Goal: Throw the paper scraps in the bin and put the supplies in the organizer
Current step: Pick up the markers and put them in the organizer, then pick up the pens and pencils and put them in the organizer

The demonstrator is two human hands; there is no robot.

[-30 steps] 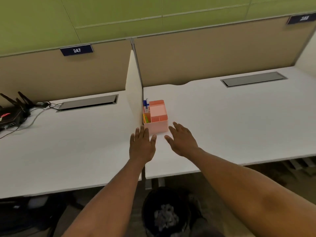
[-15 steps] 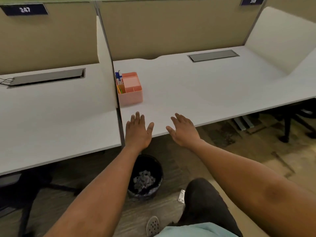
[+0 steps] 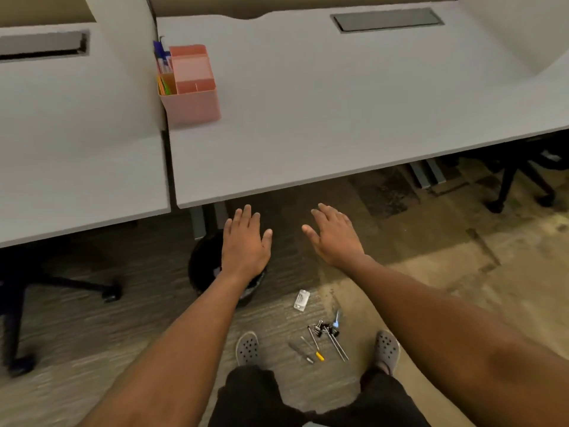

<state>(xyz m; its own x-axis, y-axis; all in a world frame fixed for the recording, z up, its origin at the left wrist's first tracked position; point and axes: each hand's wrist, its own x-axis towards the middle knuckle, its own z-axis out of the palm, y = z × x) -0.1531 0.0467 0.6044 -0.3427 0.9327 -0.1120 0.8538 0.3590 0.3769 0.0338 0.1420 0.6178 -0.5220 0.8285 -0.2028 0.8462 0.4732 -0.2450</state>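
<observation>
Head view: white desks (image 3: 338, 118), carpeted floor (image 3: 431, 257).

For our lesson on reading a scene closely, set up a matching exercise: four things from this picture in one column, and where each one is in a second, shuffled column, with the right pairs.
Things:
1. pink organizer
2. black bin
3. binder clips and small tools
4. left hand

Places:
A. on the floor between the person's shoes
B. on the white desk, against the divider
C. held open above the bin
D. on the floor by the desk's near edge

Pairs: 1-B, 2-D, 3-A, 4-C
</observation>
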